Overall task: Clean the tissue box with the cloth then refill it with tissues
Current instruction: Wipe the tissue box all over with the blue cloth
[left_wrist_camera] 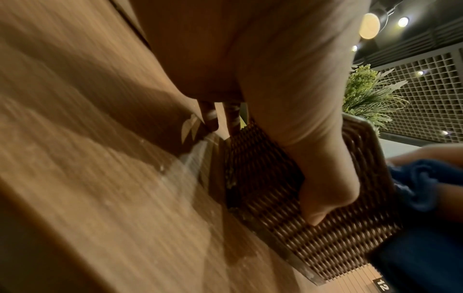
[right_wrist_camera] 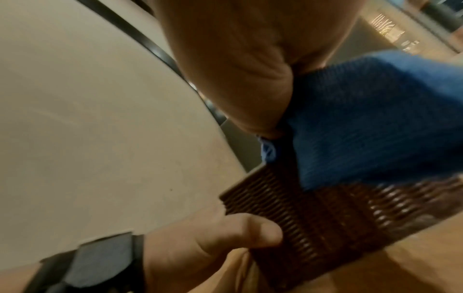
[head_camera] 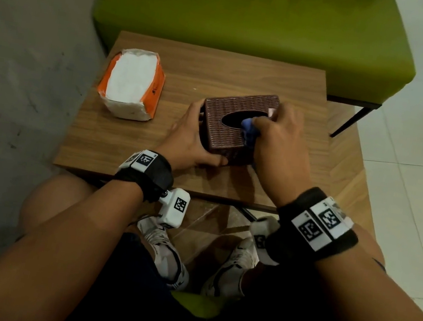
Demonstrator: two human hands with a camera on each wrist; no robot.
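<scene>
**Cloth on the tissue box**

The brown woven tissue box (head_camera: pixel 237 126) stands on the wooden counter (head_camera: pixel 217 74), toward its near right part. The left hand (head_camera: pixel 191 138) grips the box's left and near sides, thumb across the near face. The right hand (head_camera: pixel 279 137) holds a bunched blue cloth (head_camera: pixel 248 130) pressed on the box top, beside the oval opening. An opened orange pack of white tissues (head_camera: pixel 131 86) lies near the counter's far left corner, well apart from the box.

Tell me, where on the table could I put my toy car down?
Bare wood lies between the tissue pack and the tissue box, and along the table edge by the green bench. Around the box it is crowded: left hand, right hand, cloth.
</scene>
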